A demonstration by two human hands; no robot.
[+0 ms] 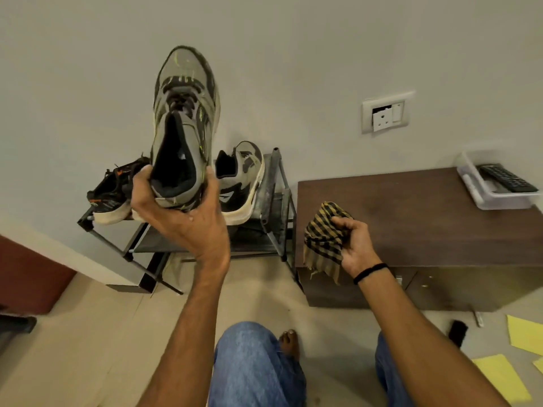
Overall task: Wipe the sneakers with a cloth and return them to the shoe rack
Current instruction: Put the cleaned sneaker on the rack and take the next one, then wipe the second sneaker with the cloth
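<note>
**While the black-and-tan checked cloth (323, 239) hangs off to the right, the raised grey-and-black sneaker (183, 113) waits for it**

Against the wall stand a dark brown wooden bench (426, 215) and, just beside it, a low grey metal shoe rack (273, 201), whose top shelf carries the matching grey sneaker (241, 183) and a black mesh sneaker (114, 189). The raised sneaker is in the air before the rack, its long axis running heel-low to toe-high, toe towards the wall. The left hand (176, 212) grasps its heel, fingers (211, 186) wrapped round the collar. The right hand (355, 245), lower and well to the right over the bench's edge, clutches the bunched cloth; I'd judge it must travel up and left to reach the shoe.
</note>
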